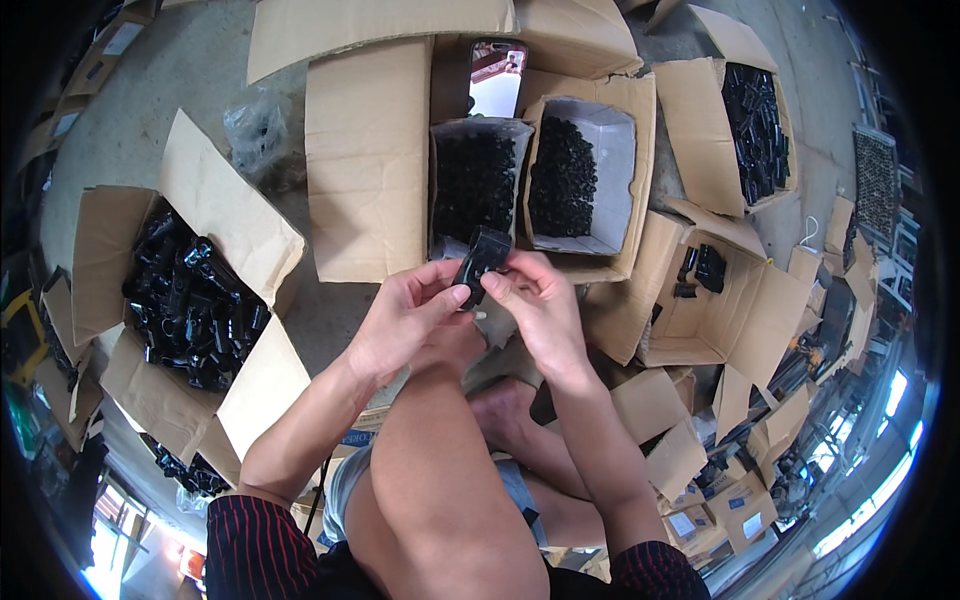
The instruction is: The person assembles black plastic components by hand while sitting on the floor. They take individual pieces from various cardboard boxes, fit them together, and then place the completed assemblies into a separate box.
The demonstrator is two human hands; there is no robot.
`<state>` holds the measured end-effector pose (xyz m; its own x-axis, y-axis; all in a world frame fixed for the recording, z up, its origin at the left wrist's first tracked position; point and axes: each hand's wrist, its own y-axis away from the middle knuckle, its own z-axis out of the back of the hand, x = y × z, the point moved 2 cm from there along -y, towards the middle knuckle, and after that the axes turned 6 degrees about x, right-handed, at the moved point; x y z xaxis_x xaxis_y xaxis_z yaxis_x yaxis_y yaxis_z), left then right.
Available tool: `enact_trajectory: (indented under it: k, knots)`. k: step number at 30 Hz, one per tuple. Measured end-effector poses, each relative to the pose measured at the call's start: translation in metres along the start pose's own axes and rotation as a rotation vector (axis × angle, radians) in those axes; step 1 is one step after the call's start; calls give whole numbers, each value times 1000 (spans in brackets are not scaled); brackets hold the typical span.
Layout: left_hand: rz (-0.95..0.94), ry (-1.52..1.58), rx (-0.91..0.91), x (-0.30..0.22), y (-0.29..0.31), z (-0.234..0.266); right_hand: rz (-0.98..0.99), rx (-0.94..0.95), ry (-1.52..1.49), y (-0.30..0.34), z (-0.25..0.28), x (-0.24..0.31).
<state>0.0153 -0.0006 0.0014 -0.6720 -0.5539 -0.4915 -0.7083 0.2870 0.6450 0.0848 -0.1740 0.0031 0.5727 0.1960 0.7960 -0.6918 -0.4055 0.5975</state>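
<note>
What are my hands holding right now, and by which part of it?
A small black part: the left hand grips its left side toward the lower end, the right hand its right side.

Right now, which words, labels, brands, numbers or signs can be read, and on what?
Box beside the leg: blue lettering, partly hidden, left unquoted.
White labels on lower-right boxes: too small to read.
Phone: no readable text.
Black part: none readable.
</note>
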Motion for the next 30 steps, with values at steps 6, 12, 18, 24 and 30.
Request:
enact_trajectory:
  k: [6,12,18,24,30]
  knots:
    - [-47,159,-88,-5,3,-4,169,-396,412,-71,76,-9]
    - [-19,165,-119,-1,5,1,286,-310,1029,-130,77,-20]
    - [-37,175,-150,0,5,4,290,-286,1131,-132,72,-13]
    - [-49,193,-147,-8,5,-5,402,-331,868,-123,76,-18]
    - [-117,193,-152,2,2,-1,228,-210,47,-64,55,-5]
